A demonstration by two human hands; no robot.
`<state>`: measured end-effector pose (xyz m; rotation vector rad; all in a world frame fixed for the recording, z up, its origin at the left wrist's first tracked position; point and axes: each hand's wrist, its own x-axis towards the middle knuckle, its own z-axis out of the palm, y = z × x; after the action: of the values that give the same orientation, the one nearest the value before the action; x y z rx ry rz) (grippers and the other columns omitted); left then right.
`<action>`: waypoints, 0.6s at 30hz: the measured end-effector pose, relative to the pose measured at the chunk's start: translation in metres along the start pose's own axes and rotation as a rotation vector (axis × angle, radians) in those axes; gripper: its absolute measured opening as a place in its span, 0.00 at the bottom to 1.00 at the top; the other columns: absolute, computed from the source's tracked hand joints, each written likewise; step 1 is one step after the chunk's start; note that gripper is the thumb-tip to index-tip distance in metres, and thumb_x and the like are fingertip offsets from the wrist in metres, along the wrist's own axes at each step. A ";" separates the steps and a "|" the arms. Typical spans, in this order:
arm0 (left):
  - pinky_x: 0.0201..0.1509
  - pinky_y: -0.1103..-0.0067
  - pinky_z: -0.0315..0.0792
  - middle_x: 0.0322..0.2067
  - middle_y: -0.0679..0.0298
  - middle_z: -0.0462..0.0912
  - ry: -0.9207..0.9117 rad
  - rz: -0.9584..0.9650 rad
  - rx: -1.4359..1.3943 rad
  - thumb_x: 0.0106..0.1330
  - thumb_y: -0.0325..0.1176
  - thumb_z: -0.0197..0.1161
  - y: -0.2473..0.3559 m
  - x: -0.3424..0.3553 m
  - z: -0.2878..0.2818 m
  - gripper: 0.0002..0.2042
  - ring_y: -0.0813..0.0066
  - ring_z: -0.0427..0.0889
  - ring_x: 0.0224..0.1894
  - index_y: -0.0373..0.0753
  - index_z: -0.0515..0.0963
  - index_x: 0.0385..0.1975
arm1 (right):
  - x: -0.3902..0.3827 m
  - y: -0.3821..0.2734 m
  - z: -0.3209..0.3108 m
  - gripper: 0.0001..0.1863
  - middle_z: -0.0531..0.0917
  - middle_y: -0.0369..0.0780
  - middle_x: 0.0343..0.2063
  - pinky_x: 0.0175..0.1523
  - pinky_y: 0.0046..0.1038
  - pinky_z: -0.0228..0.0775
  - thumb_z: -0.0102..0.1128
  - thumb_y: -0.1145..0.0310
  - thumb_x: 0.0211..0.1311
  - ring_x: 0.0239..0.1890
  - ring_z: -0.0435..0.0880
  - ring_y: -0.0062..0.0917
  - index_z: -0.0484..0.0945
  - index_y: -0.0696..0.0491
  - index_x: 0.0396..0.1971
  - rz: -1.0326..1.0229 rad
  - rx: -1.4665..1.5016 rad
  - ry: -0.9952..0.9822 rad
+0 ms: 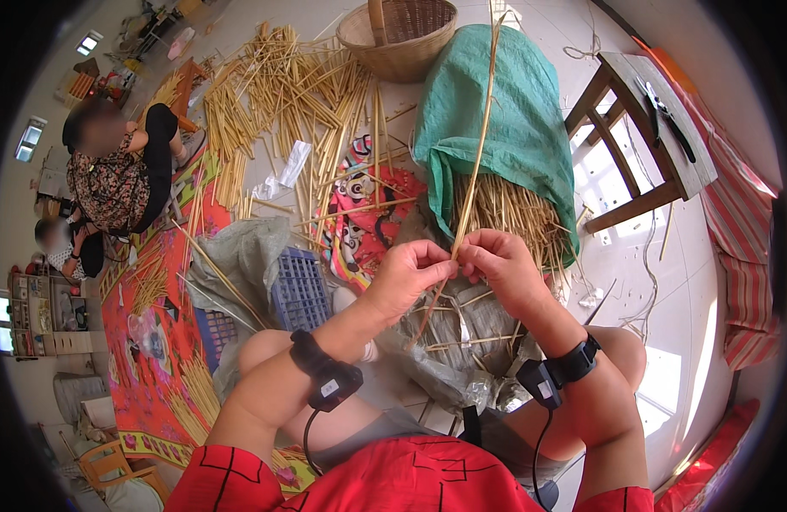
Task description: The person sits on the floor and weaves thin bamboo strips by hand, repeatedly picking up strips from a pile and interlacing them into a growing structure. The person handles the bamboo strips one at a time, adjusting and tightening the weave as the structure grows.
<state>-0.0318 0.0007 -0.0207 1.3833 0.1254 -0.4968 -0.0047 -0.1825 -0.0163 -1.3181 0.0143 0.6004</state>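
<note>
From my remote seat I see the left hand [410, 275] and right hand [506, 271] pinching a long straw stalk [475, 175] between thumbs and forefingers, nearer than the green sack [517, 98]; it extends across the sack. Left of the sack: a wicker basket [415, 55].

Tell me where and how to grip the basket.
Probably by the handle, from the person's near side: this slim, uncovered strip rises above the basket there, easier to close around than the wide, round body.
</note>
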 end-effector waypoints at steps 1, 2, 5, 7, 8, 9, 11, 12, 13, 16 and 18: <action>0.38 0.87 0.69 0.31 0.67 0.82 -0.027 -0.009 -0.038 0.63 0.26 0.61 -0.001 0.000 -0.002 0.04 0.85 0.76 0.34 0.34 0.78 0.35 | 0.000 -0.001 0.001 0.07 0.79 0.34 0.22 0.29 0.17 0.65 0.57 0.68 0.63 0.23 0.73 0.14 0.77 0.57 0.31 0.005 0.011 -0.009; 0.37 0.88 0.69 0.31 0.67 0.82 -0.054 -0.017 -0.076 0.63 0.27 0.61 -0.003 0.000 -0.004 0.04 0.86 0.76 0.33 0.34 0.78 0.35 | -0.001 -0.001 0.000 0.08 0.79 0.34 0.22 0.29 0.17 0.65 0.56 0.68 0.63 0.22 0.73 0.14 0.77 0.57 0.30 0.022 0.052 -0.041; 0.35 0.89 0.66 0.31 0.68 0.81 -0.142 -0.043 -0.208 0.64 0.28 0.60 -0.005 0.000 -0.005 0.05 0.86 0.74 0.31 0.35 0.78 0.36 | -0.001 0.002 -0.003 0.08 0.77 0.33 0.21 0.28 0.17 0.64 0.55 0.67 0.64 0.22 0.72 0.14 0.76 0.56 0.30 0.085 0.213 -0.115; 0.35 0.89 0.66 0.31 0.68 0.81 -0.176 -0.064 -0.290 0.65 0.29 0.60 -0.006 0.000 -0.005 0.05 0.87 0.74 0.31 0.35 0.78 0.37 | -0.001 0.008 -0.002 0.09 0.76 0.33 0.20 0.27 0.17 0.63 0.55 0.66 0.64 0.21 0.72 0.15 0.76 0.56 0.30 0.143 0.371 -0.145; 0.35 0.89 0.67 0.31 0.68 0.81 -0.180 -0.075 -0.325 0.65 0.29 0.60 -0.007 0.000 -0.006 0.05 0.86 0.75 0.31 0.35 0.78 0.37 | -0.002 0.007 -0.001 0.09 0.76 0.33 0.20 0.27 0.17 0.63 0.55 0.66 0.64 0.21 0.72 0.15 0.76 0.56 0.31 0.139 0.362 -0.125; 0.36 0.88 0.67 0.31 0.68 0.82 -0.184 -0.087 -0.361 0.65 0.29 0.60 -0.008 0.000 -0.006 0.06 0.86 0.75 0.32 0.35 0.78 0.37 | -0.002 0.006 0.000 0.09 0.76 0.33 0.20 0.27 0.17 0.62 0.55 0.66 0.64 0.21 0.72 0.15 0.76 0.56 0.31 0.135 0.352 -0.104; 0.38 0.88 0.68 0.32 0.68 0.82 -0.124 -0.027 -0.157 0.65 0.28 0.61 0.001 -0.001 0.004 0.06 0.86 0.76 0.34 0.35 0.78 0.38 | -0.003 0.005 -0.001 0.09 0.76 0.33 0.20 0.26 0.17 0.62 0.56 0.65 0.64 0.21 0.72 0.15 0.76 0.56 0.31 0.128 0.320 -0.028; 0.38 0.88 0.69 0.32 0.68 0.82 -0.095 0.002 -0.055 0.65 0.28 0.61 0.003 -0.002 0.008 0.06 0.85 0.77 0.35 0.34 0.78 0.39 | -0.002 0.006 -0.001 0.09 0.75 0.32 0.20 0.26 0.17 0.62 0.56 0.65 0.64 0.21 0.72 0.15 0.76 0.56 0.31 0.126 0.297 0.025; 0.39 0.87 0.69 0.32 0.68 0.82 -0.079 -0.002 -0.045 0.64 0.28 0.61 0.002 -0.002 0.008 0.06 0.85 0.77 0.35 0.34 0.78 0.38 | -0.002 0.007 -0.002 0.09 0.75 0.32 0.20 0.26 0.17 0.62 0.56 0.65 0.64 0.21 0.71 0.14 0.76 0.56 0.31 0.123 0.273 0.077; 0.41 0.87 0.70 0.32 0.68 0.82 -0.033 0.018 -0.009 0.64 0.27 0.61 -0.007 -0.001 0.006 0.06 0.84 0.78 0.37 0.33 0.78 0.38 | 0.000 0.007 -0.004 0.09 0.76 0.32 0.19 0.26 0.17 0.62 0.58 0.65 0.63 0.20 0.71 0.14 0.77 0.56 0.31 0.095 0.234 0.062; 0.41 0.86 0.71 0.33 0.67 0.82 0.001 0.074 0.024 0.64 0.26 0.61 -0.013 0.001 0.005 0.05 0.84 0.78 0.37 0.33 0.78 0.37 | -0.001 0.005 -0.003 0.08 0.77 0.32 0.20 0.26 0.16 0.62 0.58 0.67 0.62 0.20 0.71 0.13 0.77 0.57 0.31 0.094 0.196 0.039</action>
<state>-0.0371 -0.0056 -0.0315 1.4064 0.0694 -0.4371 -0.0063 -0.1847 -0.0210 -1.1436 0.1641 0.6360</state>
